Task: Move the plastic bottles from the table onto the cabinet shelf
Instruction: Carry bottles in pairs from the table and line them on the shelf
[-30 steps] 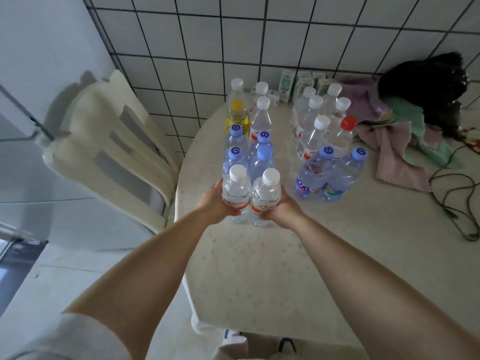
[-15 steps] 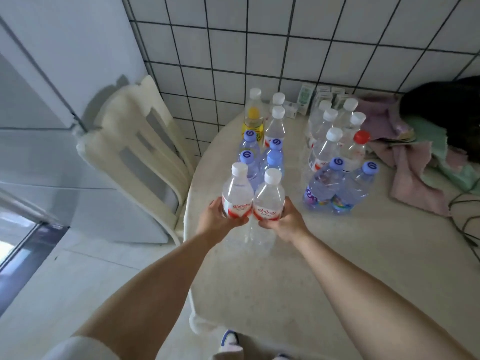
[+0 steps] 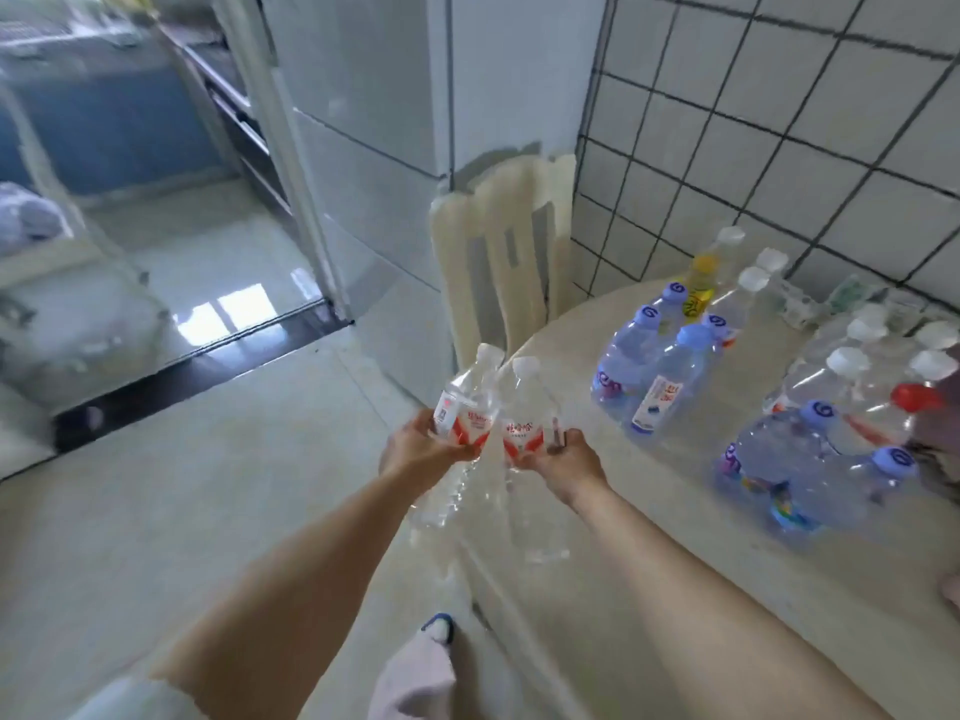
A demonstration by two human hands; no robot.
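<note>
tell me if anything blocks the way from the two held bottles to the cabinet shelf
Cannot say fully: no cabinet shelf is clearly in view. The left hand and right hand hold both bottles off the table, with bare floor ahead toward the doorway.

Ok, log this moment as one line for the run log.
phase: carrying | left hand: holds left bottle | right hand: holds right bottle | both lifted off table | other bottles remain

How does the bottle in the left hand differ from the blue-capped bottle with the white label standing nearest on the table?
The held bottle is off the table, tilted, gripped by the left hand; the blue-capped bottle stands on the table, untouched. The held bottle has a white cap and red-and-white label; the standing one a blue cap and white label. Both are clear plastic.
</note>
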